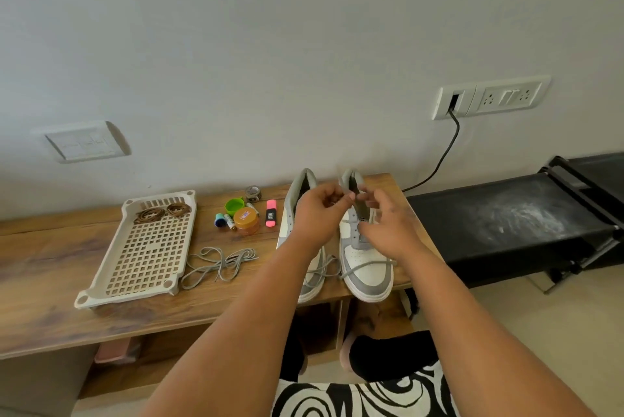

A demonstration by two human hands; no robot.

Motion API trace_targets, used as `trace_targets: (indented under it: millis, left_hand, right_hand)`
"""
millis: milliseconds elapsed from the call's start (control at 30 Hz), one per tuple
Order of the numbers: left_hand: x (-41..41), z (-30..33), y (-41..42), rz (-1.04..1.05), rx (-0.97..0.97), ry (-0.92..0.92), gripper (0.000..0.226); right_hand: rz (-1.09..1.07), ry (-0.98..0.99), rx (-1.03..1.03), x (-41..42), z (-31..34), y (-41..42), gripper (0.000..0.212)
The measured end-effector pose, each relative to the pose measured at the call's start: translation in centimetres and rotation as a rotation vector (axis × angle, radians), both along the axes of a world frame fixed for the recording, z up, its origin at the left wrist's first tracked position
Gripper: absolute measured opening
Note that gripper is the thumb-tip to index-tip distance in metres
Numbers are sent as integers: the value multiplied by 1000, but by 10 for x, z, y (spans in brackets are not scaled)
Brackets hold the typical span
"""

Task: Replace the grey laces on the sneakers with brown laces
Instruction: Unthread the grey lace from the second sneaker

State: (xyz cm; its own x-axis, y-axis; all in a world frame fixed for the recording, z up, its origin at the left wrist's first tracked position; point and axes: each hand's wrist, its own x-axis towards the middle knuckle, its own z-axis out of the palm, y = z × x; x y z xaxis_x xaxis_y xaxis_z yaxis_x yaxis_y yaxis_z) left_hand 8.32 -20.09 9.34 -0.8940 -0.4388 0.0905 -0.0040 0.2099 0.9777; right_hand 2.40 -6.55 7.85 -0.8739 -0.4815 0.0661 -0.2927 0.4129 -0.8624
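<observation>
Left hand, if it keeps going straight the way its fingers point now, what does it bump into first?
Probably the right sneaker. The left hand points rightward across the left sneaker toward the right sneaker's collar, where the right hand also works the grey lace. Depth is unclear, so the right hand's fingers might come first.

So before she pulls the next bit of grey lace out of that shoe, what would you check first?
1. Both hands on the right sneaker: left hand and right hand at its upper eyelets: ok.
2. Firm pinch on the grey lace: cannot tell.
3. Lace fully out of this shoe: not ok, still threaded lower down.
4. Left sneaker unlaced: cannot tell, arm hides it.
5. Removed grey lace lies clear on the bench: ok.
6. Brown laces ready in the tray: ok.
</observation>
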Motion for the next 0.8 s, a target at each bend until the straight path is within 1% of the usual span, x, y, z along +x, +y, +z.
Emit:
trace_targets:
  millis: [33, 67, 100, 133, 200, 233, 300, 333, 367, 433, 467, 500, 533, 600, 700, 800]
  left_hand:
    - [8, 7, 3, 19, 106, 32, 10]
    - [16, 12, 5, 50, 212, 54, 8]
    - [25, 18, 7, 84, 312, 75, 6]
    - [35, 22, 7, 106, 396, 89, 4]
    - [54, 25, 5, 121, 486, 74, 3]
    - [64, 23, 1, 128, 500, 55, 3]
    - [83, 18, -10, 155, 504, 0, 5]
    - [90, 16, -16, 168, 476, -27, 7]
    - [98, 13, -21, 187, 405, -43, 12]
    - [106, 8, -28, 193, 87, -98, 31]
    - [108, 7, -30, 174, -70, -128, 38]
    - [106, 6, -28, 138, -154, -140, 39]
    - [103, 5, -25, 97, -145, -137, 37]
    - [97, 7, -15, -11, -41, -134, 34]
    - [87, 7, -7, -171, 137, -140, 32]
    - [77, 5, -8, -263, 216, -151, 28]
  right_hand:
    - [39, -99, -91, 9, 7, -1, 67]
    - [69, -156, -139, 18, 10, -1, 68]
    - [91, -156, -131, 26, 11, 0, 64]
    - [106, -115, -78, 33, 11, 1, 53]
    - [109, 26, 29, 46, 13, 2, 20]
    - [109, 91, 44, 51, 15, 2, 15]
    - [126, 158, 38, 58, 21, 4, 18]
    - [139, 188, 64, 59, 24, 6, 21]
    - [159, 235, 110, 58, 27, 7, 23]
    - [196, 337, 208, 53, 27, 8, 25]
    - [214, 358, 224, 52, 26, 7, 23]
    - [231, 373, 228, 51, 23, 5, 21]
    - [258, 389, 227, 50, 19, 3, 21]
    - [280, 435, 215, 49, 15, -1, 26]
    - [227, 471, 181, 44, 24, 0, 36]
    - [227, 498, 254, 34, 28, 4, 41]
